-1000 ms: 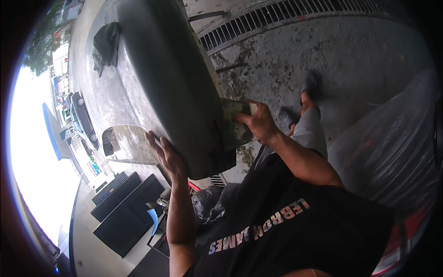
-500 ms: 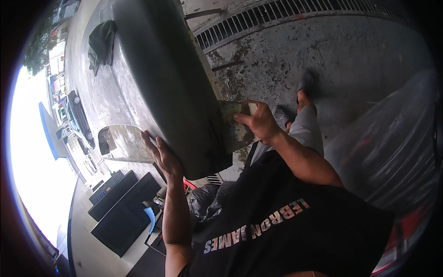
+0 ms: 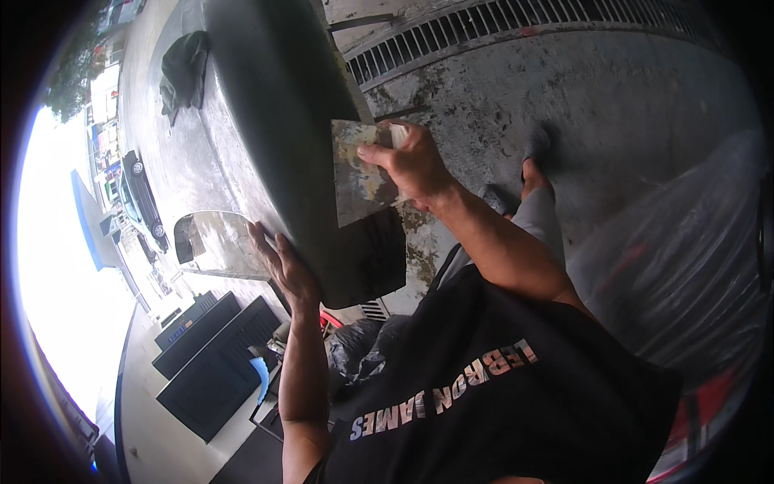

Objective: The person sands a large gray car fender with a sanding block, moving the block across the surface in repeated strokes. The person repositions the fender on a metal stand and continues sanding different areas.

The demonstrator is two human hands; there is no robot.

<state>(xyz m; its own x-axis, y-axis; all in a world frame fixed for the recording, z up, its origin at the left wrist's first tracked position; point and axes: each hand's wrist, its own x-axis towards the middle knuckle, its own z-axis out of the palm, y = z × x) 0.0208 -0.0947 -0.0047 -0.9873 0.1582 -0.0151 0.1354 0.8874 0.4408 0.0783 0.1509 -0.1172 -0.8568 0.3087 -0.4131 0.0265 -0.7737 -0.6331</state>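
A large grey car body panel (image 3: pixel 274 121), smooth and dull, stretches from the top centre down in front of me. My left hand (image 3: pixel 289 270) lies with fingers outstretched on its near left side, beside a curved cut-out (image 3: pixel 218 238). In my right hand (image 3: pixel 419 168) is a wide, flat putty scraper (image 3: pixel 355 194), its blade blotched with yellow and brown stains. Thumb and fingers pinch its handle side. The blade overlaps the panel's right side in view; whether it touches the surface I cannot tell. A dark cloth (image 3: pixel 184 73) is draped over the panel's far left part.
A long floor grate (image 3: pixel 484 36) crosses the stained concrete at the top right. Clear plastic sheeting (image 3: pixel 677 242) hangs at the right. Black bags (image 3: pixel 359 347) lie below the panel, with dark flat panels (image 3: pixel 218 371) at lower left. A dark car (image 3: pixel 143 194) stands farther off.
My right hand has moved up and left with the scraper, from beside the panel's right edge to over its side. The left hand has stayed in nearly the same place.
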